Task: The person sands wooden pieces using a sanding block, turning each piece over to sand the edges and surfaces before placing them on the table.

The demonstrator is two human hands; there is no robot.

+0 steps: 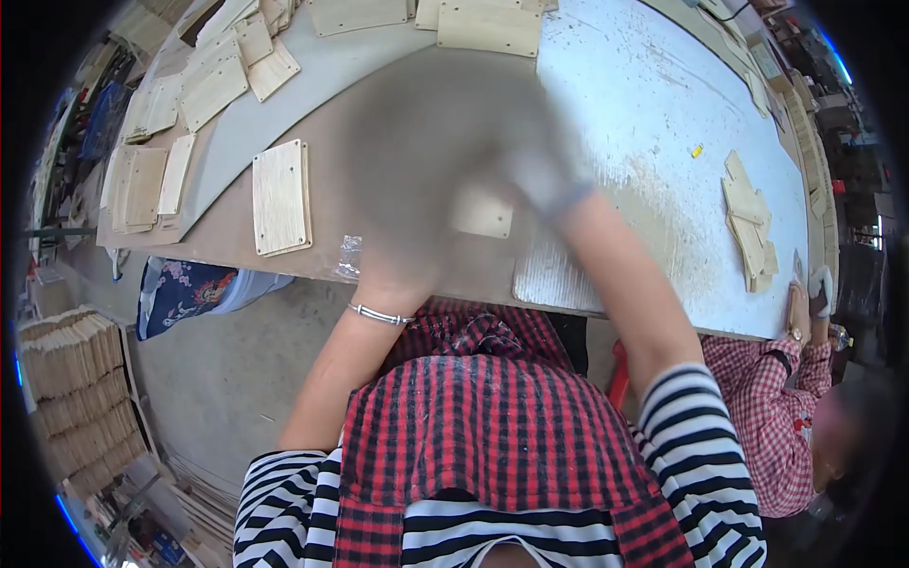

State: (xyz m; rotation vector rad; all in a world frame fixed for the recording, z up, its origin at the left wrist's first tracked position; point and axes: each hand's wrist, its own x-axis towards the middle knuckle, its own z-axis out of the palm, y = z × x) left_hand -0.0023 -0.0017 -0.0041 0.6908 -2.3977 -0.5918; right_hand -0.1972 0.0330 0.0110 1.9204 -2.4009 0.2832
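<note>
A large grey blur covers the middle of the view and hides the fingers of both hands. My left hand (398,276), below a silver bracelet, reaches into the blur at the table's front edge. My right hand (542,178), in what looks like a pale glove with a grey cuff, comes in from the right. Between them part of a light wooden panel (485,212) with a small hole shows. Whether either hand grips it cannot be made out. Left of my hands stands a short stack of wooden panels (280,199) with holes near the corners.
More wooden panels (216,90) lie in piles at the back left, with others (488,26) at the back middle. Thin wood pieces (748,218) and a yellow bit (697,151) lie on the dusty right side. A co-worker (767,407) sits at the right.
</note>
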